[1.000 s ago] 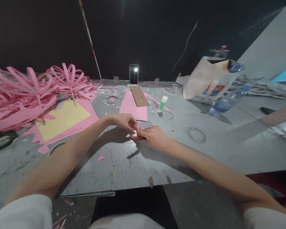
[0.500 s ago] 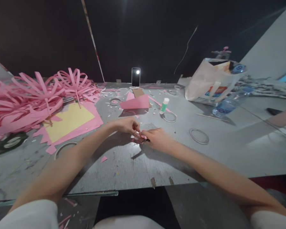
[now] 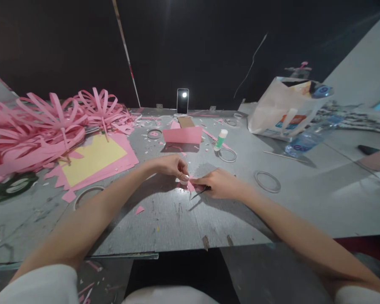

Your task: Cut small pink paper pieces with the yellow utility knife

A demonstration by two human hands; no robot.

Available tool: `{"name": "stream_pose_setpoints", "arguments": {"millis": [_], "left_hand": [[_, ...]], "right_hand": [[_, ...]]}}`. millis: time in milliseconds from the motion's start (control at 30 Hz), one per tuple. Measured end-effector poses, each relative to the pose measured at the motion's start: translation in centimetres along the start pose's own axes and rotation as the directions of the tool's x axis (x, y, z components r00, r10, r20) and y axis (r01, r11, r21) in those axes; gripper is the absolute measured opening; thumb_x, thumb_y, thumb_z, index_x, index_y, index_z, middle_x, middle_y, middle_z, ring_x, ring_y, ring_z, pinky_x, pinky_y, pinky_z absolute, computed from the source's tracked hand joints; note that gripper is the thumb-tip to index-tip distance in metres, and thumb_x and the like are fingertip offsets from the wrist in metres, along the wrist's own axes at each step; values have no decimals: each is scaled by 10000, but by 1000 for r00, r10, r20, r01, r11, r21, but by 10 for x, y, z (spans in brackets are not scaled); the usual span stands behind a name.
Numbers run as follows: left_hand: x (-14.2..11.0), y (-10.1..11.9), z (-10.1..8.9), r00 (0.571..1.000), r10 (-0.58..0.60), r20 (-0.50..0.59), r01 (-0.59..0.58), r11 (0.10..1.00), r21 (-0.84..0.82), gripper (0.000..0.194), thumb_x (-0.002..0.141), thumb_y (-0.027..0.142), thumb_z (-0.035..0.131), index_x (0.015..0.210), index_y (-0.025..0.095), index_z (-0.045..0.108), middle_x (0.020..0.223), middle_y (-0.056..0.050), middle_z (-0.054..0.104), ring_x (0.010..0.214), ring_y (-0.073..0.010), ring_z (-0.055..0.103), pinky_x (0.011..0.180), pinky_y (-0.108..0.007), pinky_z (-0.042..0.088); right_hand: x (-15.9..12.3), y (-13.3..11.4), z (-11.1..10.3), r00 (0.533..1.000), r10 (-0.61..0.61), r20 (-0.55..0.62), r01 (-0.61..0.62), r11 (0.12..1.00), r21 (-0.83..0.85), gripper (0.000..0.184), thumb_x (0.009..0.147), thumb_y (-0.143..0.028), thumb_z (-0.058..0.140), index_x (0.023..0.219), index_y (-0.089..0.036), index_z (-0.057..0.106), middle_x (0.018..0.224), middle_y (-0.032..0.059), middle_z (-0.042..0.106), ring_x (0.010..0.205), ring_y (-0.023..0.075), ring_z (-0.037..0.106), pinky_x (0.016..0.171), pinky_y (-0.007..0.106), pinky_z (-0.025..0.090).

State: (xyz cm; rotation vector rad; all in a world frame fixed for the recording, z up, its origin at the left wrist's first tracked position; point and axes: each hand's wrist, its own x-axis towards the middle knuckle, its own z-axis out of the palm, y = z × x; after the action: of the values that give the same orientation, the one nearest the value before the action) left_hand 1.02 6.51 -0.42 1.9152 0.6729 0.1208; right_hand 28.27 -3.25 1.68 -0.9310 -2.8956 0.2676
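One pink paper scrap is over the counter between the left hand, fingers pinched on a white piece, and the right hand, fingers curled around a slim pointed tool.

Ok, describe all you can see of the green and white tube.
The green and white tube looks like a plastic glue stick: white top, green band, pale base. It stands on the grey table, leaning in view, beyond the right hand. A ring lies at its foot, touching or nearly so; no hand touches it.
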Motion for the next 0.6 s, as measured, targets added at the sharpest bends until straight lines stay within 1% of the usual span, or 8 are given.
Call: {"name": "stream_pose_setpoints", "arguments": {"millis": [133,200,300,400,467,500,533,600], "left_hand": [[1,-1,1,1000,-4,-30,3,1000,-12,362,762,516,952,825,188,811,861,-68,814,781,-170,677,737,-286,456],[1,0,2,1000,-6,-29,6,1000,-20,357,763,506,952,816,185,806,865,-68,815,783,-167,678,747,-287,464],[0,0,2,1000,2,-22,-2,1000,-31,362,763,504,953,816,180,802,878,-71,817,785,-165,683,744,-286,462],[0,0,3,999,-4,-33,3,1000,-29,364,762,510,951,821,185,797,843,-57,803,765,-156,669,735,-280,450],[0,0,3,999,-21,-42,21,1000,-13,370,760,517,946,812,186,788,835,-46,796,755,-151,655,720,-274,436],[0,0,3,998,-31,-45,32,1000,1,376,758,523,944,808,186,785,835,-42,793,753,-151,650,710,-271,427],[0,0,2,998,-39,-50,40,999,15,382,756,530,942,805,186,783,836,-38,791,752,-151,647,702,-269,418],[0,0,2,997,-44,-57,46,998,35,393,751,541,943,809,185,785,831,-32,785,746,-149,641,689,-266,401]], "right_hand": [[1,-7,-4,999,-2,39,2,1000,-11,432,822,-104,630,1197,-250,789,819,3,780,623,163,588,632,316,243],[0,-9,-9,998,6,54,-5,1000,-25,333,792,-114,624,1057,-235,786,775,3,752,606,162,558,629,321,229],[-5,-6,-19,997,-18,75,20,1000,-18,157,745,-124,615,809,-233,708,656,-16,663,567,156,491,619,325,211],[-10,1,-23,995,-64,73,62,998,30,106,713,-127,618,701,-231,633,605,-27,613,554,149,464,608,321,212],[-11,5,-20,996,-79,41,76,995,58,105,727,-124,624,719,-226,646,644,-21,652,576,146,502,614,310,241],[-11,6,-17,997,-74,20,73,995,64,123,743,-117,624,769,-223,680,685,-15,688,597,147,533,623,303,261],[-10,6,-13,998,-63,2,63,996,62,182,763,-106,624,861,-221,726,734,-8,726,624,149,568,635,296,280],[-7,4,-6,999,-42,-5,42,999,32,394,799,-86,632,1137,-228,778,819,1,782,676,160,626,661,288,304]]}}
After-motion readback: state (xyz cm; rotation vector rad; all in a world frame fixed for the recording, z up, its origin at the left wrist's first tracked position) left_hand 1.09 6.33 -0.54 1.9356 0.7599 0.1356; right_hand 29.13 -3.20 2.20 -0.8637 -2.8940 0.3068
